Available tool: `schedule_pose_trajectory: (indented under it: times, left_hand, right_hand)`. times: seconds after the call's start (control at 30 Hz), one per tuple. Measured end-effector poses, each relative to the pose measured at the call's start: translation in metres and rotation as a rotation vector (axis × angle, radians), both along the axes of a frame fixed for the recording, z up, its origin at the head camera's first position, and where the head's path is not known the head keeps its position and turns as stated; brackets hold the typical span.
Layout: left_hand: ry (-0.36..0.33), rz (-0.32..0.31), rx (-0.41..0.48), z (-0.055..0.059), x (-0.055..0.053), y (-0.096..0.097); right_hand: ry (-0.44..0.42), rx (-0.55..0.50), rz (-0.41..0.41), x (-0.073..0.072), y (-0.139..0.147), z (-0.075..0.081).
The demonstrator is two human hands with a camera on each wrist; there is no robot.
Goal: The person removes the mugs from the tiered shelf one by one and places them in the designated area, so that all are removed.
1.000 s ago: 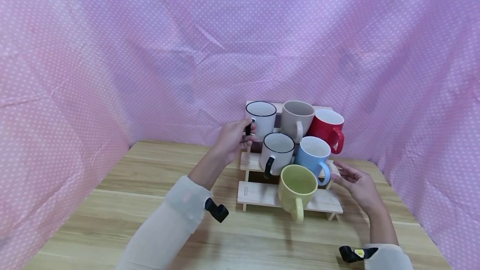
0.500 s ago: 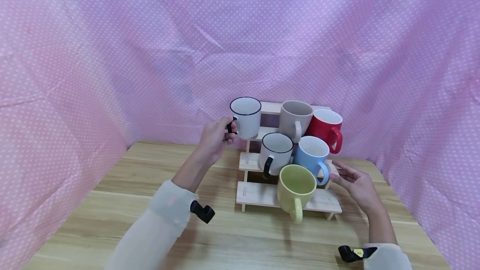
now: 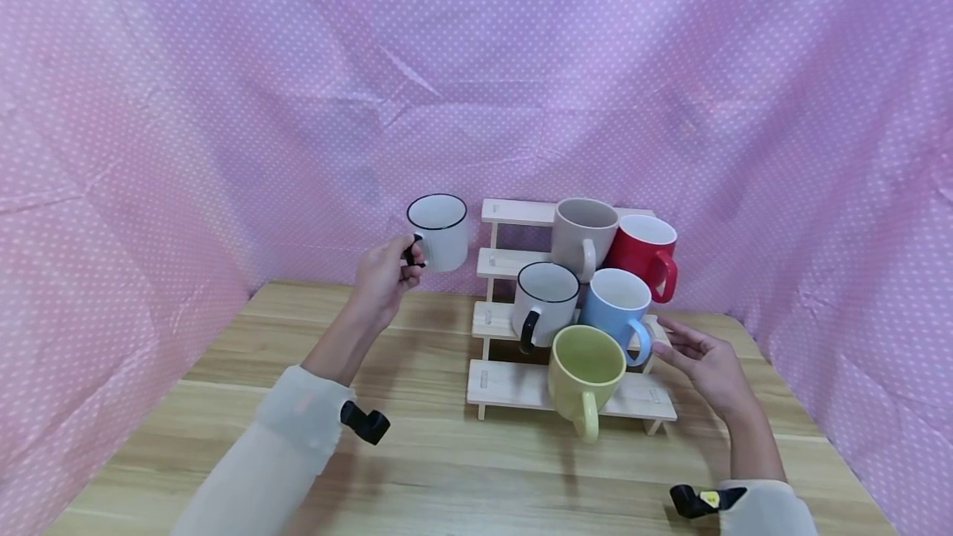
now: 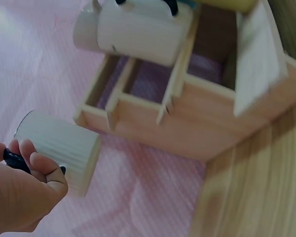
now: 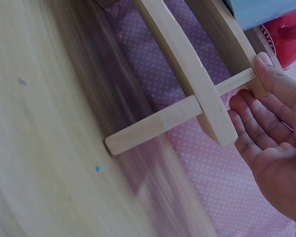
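My left hand (image 3: 381,281) grips the black handle of a white mug (image 3: 448,245) with a black rim. The mug is held upright in the air, left of a tiered wooden rack (image 3: 514,385) and apart from it. In the left wrist view, fingers curl through the handle of the ribbed white mug (image 4: 71,155). At the rack's right side, my right hand (image 3: 703,366) holds the end of a shelf, its thumb on the edge and the other fingers below, as the right wrist view shows. A light blue mug (image 3: 610,313) stands close by it.
On the rack stand a second white mug (image 3: 546,317) with black handle, a grey-beige mug (image 3: 573,242), a red mug (image 3: 631,255) and a yellow-green mug (image 3: 573,379). A pink dotted cloth (image 3: 476,89) hangs behind the wooden table (image 3: 417,453).
My left hand has carried the white mug leftward from the rack's upper left, uncovering the shelf ends there. My right hand has stayed at the rack's right side.
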State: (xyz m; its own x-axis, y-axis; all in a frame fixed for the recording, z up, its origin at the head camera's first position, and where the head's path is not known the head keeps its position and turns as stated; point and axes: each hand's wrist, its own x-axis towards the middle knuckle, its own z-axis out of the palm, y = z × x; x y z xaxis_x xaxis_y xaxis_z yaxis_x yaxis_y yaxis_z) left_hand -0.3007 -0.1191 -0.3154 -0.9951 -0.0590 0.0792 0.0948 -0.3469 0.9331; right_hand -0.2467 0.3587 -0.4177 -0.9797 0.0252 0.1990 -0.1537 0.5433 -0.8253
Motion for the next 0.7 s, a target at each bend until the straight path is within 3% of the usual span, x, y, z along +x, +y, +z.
schedule_pose_trajectory:
  times: [0.3,0.7]
  left_hand:
    - [-0.03,0.077,0.026,-0.025,-0.012,-0.026]
    - [-0.098,0.238,0.034,-0.071,-0.038,-0.067]
  right_hand:
    - [0.02,0.003,-0.005,0.002,-0.001,0.0]
    - [0.023,0.011,-0.005,0.002,-0.002,0.001]
